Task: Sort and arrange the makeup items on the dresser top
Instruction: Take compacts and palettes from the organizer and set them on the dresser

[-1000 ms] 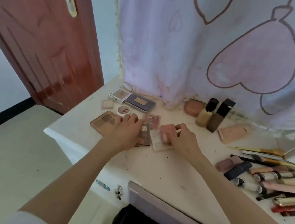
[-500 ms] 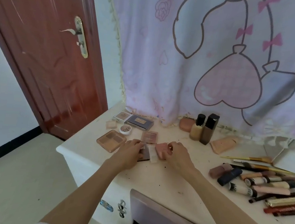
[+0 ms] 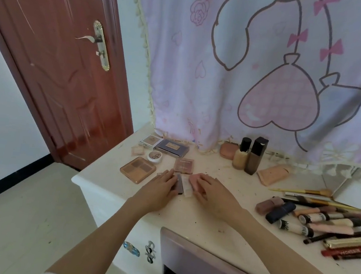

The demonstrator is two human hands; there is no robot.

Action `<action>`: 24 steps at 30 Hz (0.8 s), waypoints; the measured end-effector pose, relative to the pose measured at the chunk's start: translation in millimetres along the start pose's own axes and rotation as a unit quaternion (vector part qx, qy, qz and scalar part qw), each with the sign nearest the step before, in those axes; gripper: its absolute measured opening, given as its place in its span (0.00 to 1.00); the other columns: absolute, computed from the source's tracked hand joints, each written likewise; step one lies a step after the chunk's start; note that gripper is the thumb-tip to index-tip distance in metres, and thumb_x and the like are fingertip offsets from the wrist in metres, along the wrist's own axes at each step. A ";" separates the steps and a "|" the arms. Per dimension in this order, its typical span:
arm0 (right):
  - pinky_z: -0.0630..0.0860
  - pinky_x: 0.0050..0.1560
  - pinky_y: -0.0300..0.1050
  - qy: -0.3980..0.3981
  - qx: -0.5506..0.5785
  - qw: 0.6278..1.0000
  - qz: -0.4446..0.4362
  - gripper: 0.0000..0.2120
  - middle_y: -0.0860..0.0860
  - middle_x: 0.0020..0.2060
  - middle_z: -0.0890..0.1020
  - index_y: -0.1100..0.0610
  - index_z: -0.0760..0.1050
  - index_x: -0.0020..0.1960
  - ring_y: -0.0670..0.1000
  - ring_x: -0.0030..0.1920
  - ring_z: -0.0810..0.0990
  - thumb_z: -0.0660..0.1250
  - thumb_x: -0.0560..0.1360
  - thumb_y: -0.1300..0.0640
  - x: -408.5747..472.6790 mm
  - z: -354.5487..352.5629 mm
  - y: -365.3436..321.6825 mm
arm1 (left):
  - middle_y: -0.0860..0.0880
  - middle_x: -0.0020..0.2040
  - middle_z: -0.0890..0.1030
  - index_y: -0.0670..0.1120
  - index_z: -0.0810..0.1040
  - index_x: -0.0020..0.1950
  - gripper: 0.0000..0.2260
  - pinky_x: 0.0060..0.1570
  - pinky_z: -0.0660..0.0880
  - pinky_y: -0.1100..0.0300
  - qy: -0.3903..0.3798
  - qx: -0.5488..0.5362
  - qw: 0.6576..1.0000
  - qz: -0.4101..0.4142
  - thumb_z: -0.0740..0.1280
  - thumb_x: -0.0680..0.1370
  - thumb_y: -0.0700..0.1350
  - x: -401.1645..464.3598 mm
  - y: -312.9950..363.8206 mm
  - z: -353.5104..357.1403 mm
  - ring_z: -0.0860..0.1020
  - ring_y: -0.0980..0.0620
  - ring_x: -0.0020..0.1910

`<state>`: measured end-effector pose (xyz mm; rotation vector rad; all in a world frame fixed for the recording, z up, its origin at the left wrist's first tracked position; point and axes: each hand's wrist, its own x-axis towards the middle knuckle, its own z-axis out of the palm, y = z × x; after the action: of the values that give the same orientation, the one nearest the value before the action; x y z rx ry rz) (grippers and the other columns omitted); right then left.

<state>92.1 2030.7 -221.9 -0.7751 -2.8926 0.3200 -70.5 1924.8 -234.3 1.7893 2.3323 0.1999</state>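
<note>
On the white dresser top [image 3: 190, 219] my left hand [image 3: 160, 192] lies flat, its fingertips resting on a small dark palette [image 3: 179, 185]. Beside that lies a clear pale palette [image 3: 186, 188]. My right hand [image 3: 213, 194] lies over a pink compact [image 3: 193, 179] with fairly straight fingers. The three items sit side by side between my hands. Just behind them is a mauve palette [image 3: 183, 165]. A brown four-pan palette [image 3: 137, 169] lies to the left.
At the back left are a round white pot [image 3: 155, 156], a navy palette [image 3: 172, 147] and a beige compact [image 3: 151, 140]. Two foundation bottles [image 3: 249, 156] stand by a peach pouch [image 3: 273, 174]. Tubes, pencils and brushes [image 3: 319, 221] pile at the right. A chair back [image 3: 208, 262] is below.
The view has tilted up. My hands have drawn the dark palette, the clear one and the pink compact closer together; my right hand's fingers have flattened over the compact.
</note>
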 end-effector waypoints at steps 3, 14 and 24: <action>0.60 0.66 0.41 0.024 0.000 1.000 -0.004 0.18 0.51 0.63 0.74 0.56 0.72 0.64 0.50 0.62 0.70 0.52 0.81 0.49 14.0 -1.8 -0.3 | 0.49 0.77 0.52 0.48 0.57 0.75 0.22 0.71 0.53 0.58 0.060 -0.026 0.998 0.025 0.53 0.82 0.50 -3.2 -2.4 -8.4 0.51 0.51 0.75; 0.68 0.59 0.47 0.028 0.076 0.996 0.024 0.19 0.55 0.63 0.73 0.57 0.68 0.67 0.56 0.62 0.71 0.59 0.78 0.52 130.3 -15.7 -13.0 | 0.51 0.77 0.47 0.53 0.50 0.76 0.23 0.73 0.42 0.50 0.052 -0.006 0.996 -0.078 0.50 0.81 0.54 54.1 -85.3 -39.6 0.41 0.51 0.75; 0.68 0.59 0.48 -0.056 -0.006 0.998 0.017 0.28 0.53 0.63 0.71 0.53 0.63 0.69 0.55 0.63 0.67 0.63 0.74 0.42 206.2 14.3 8.9 | 0.52 0.77 0.41 0.52 0.44 0.76 0.27 0.72 0.38 0.46 -0.003 0.012 0.994 -0.106 0.47 0.80 0.59 126.2 -117.8 -25.8 0.39 0.51 0.75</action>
<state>-83.4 2140.1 -223.5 -0.8348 -2.9909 0.3607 -218.8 2016.3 -244.7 1.5348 2.5082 0.1347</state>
